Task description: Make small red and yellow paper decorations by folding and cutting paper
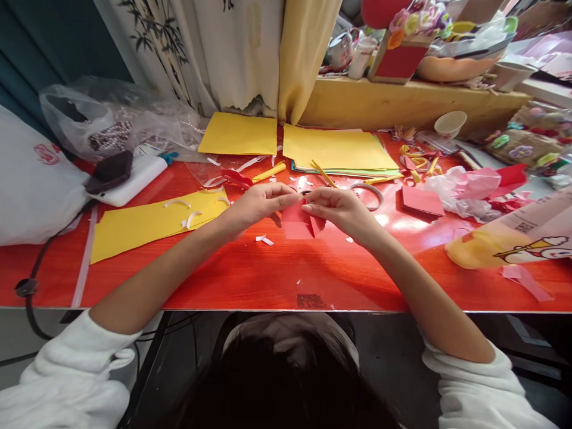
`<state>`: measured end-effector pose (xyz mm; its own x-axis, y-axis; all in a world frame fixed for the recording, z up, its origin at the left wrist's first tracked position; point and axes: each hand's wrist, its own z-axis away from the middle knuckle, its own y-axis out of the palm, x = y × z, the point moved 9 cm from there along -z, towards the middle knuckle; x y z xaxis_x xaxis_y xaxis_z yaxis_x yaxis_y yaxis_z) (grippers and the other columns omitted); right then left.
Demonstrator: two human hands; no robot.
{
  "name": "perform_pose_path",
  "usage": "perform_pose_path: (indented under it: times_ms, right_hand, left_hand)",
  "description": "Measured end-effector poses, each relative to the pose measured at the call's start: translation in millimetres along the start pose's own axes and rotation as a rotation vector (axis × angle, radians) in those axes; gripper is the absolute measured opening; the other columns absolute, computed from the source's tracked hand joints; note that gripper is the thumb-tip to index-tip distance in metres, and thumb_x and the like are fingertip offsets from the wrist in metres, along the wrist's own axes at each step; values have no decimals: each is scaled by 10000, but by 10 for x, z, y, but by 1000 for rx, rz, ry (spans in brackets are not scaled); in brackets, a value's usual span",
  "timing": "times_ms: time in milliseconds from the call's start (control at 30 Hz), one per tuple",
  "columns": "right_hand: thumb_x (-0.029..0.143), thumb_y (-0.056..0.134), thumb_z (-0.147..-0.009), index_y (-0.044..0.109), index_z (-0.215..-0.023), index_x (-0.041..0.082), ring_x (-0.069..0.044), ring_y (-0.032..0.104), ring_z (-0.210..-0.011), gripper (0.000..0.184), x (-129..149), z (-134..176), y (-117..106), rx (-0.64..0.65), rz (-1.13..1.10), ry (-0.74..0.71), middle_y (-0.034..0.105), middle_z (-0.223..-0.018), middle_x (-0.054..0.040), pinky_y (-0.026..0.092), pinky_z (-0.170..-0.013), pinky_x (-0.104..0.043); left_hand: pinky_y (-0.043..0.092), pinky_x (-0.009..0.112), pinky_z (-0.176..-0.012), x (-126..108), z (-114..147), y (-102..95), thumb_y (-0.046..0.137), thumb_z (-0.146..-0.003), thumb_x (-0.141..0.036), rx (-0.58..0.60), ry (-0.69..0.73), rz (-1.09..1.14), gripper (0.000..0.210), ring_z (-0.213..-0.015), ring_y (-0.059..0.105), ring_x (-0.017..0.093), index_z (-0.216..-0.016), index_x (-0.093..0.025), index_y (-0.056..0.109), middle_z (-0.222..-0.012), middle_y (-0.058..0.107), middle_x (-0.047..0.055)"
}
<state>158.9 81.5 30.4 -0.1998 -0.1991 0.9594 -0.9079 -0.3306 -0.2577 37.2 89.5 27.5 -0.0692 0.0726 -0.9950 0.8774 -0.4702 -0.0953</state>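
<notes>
Between my two hands, above the red tabletop, is a piece of red paper with a folded flap on its right side. My left hand pinches its upper left part, thumb and fingers together. At the upper right, my right hand pinches the same paper near the fold. Just behind the hands lies a roll of tape. White paper scraps are scattered close to the red paper. To the right sits a stack of red paper squares.
Yellow sheets lie at the back, and a yellow strip with white scraps is on the left. A phone rests on a white box. On the right are a drink cup and crumpled tissue paper.
</notes>
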Motion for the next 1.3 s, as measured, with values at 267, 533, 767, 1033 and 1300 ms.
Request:
perform_pose_path:
  times_ms: [267,533,767,1033,1300]
  right_hand:
    - [374,716,-726,689,-901,122,-144,645,-678,308,-23,2,21,57,-108,75,673,-762,-45,559,-618,-278]
    - [370,736,-717,684,-842,134,-124,631,-621,273,-39,-13,10,27,-147,62,670,-702,-26,555,-596,-258]
    - [418,691,-768,705,-930,140,-135,676,-695,321,-73,25,1,51,-251,147,699,-829,-62,584,-724,-289]
    - [268,745,-719,717,-898,157,-134,680,-680,212,-99,13,-8,34,-271,130,704,-812,-32,589,-748,-318]
    - [266,751,-702,662,-876,147,-136,673,-633,230,-83,6,14,17,-271,138,690,-737,-21,590,-690,-301]
  left_hand:
    - [446,212,-607,-79,15,-167,641,-766,-267,-174,117,-96,165,-675,554,86,-877,-146,654,-843,642,31]
    - [517,298,-753,-25,4,8,686,-735,-306,-41,113,-7,289,-883,634,183,-989,-169,672,-988,680,72]
    - [518,298,-770,-37,30,-72,682,-749,-287,-139,147,21,211,-839,639,163,-933,-183,702,-937,696,44]
    - [523,297,-738,-9,22,-61,656,-771,-400,-145,74,39,293,-852,642,181,-918,-148,679,-961,692,85]
    - [507,291,-754,-73,45,-27,685,-742,-404,-139,129,-11,296,-830,627,162,-912,-161,689,-913,689,55]
